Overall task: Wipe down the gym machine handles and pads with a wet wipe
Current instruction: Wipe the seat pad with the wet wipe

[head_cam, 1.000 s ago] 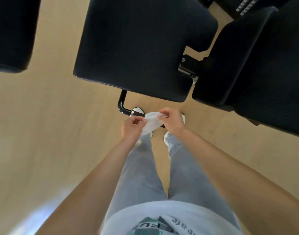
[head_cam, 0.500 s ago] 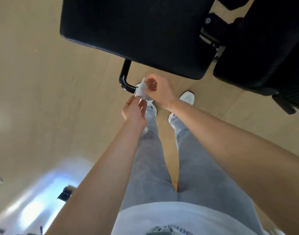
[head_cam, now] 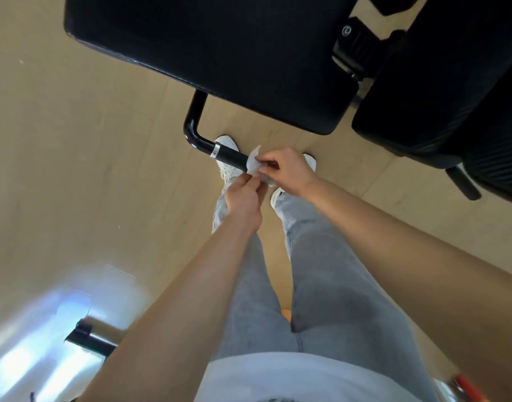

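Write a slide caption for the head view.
Left hand and right hand hold a white wipe at the black handle.

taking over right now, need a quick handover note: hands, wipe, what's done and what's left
Right hand: pinches the wet wipe, held against the free end of the handle.
Left hand: fingertips appear to pinch the wipe's lower edge, just below the handle.
Large black pad is above the handle, second pad to its right; no hand touches either.
Done: wipe is at the handle end; nothing shows as wiped.
Left: handle, then both pads.
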Available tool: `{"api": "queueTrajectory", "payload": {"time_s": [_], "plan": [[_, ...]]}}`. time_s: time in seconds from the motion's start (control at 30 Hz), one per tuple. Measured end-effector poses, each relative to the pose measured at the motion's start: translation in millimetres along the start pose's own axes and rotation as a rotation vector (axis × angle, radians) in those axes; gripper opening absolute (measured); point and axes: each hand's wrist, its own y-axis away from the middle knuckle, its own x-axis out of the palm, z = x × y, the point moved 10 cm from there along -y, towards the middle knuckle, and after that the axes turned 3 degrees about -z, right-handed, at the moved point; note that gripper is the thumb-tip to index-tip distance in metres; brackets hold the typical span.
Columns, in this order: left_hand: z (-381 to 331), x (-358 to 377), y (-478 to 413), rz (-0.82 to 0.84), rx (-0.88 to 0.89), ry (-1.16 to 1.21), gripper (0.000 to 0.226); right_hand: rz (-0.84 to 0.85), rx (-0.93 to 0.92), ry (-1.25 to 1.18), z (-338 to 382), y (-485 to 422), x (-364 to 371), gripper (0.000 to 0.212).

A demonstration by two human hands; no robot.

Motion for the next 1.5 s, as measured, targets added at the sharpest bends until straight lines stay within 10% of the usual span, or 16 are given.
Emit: {"api": "queueTrajectory", "payload": {"time_s": [0.6,0.9,1.27,1.5], "plan": [[-80.8,-46.8,-1.8,-0.174,0.143,0.21,0.049,0.111,-0.148,-0.192,78.9,-44.9,13.8,0.018],[-26.0,-9.7,-1.0,-0.071,0.046,0.018,0.025,0.226,0.084,-0.152,4.8,-14.3,10.3,0.03],[16.3,1.8,12.1,-0.131,-0.109,-0.346,0.016,-0.053,0.259,-0.109,-59.2,34.5,-31.1,0.009],[-57.2,38.2,45.0,-0.031,0.195,-0.551,0.013,-0.305,0.263,-0.407,-29.2,51.2,-78.1,0.007]]}}
